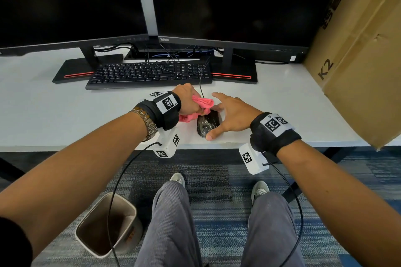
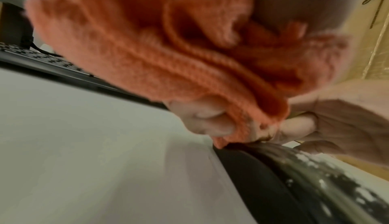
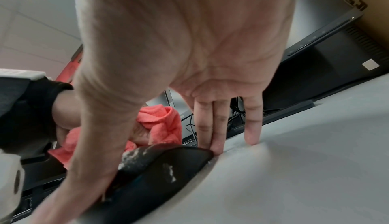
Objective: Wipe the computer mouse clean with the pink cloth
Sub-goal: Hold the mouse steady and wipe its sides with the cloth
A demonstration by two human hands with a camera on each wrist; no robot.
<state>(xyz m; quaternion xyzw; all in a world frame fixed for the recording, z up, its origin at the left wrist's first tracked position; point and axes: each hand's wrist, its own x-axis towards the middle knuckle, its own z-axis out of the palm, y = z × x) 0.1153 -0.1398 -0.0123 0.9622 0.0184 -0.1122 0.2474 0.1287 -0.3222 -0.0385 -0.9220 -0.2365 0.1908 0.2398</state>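
A: Nearest, bottom of the head view?
B: Grey-trousered legs [image 1: 173, 223], patterned carpet, a beige bin [image 1: 106, 225] at lower left.

A: And at the front edge of the white surface [image 1: 43, 112]?
B: At frame centre, the black computer mouse [image 1: 207, 124], top flecked with whitish residue. Held steady by the right hand [image 1: 230, 117]: thumb on the near end, straight fingers spread along the far side, fingertips [image 3: 216, 149] down on the surface against the mouse's edge. Not curled around it, so an open, bracing grip.

A: Left side?
B: Left hand [image 1: 186, 99] just left of centre, fingers curled tight around the bunched pink cloth [image 1: 200, 104]. In the left wrist view, cloth [image 2: 168, 53] fills the upper frame, lower folds touching the mouse's far top edge [image 2: 294, 169]. A tail of cloth lying on the surface left of the mouse.

A: Further back?
B: Black keyboard [image 1: 149, 73] above centre, mouse cable running up toward it. Behind, two dark monitors [image 1: 227, 0] across the top. Cardboard box [image 1: 358, 50] filling the upper right.
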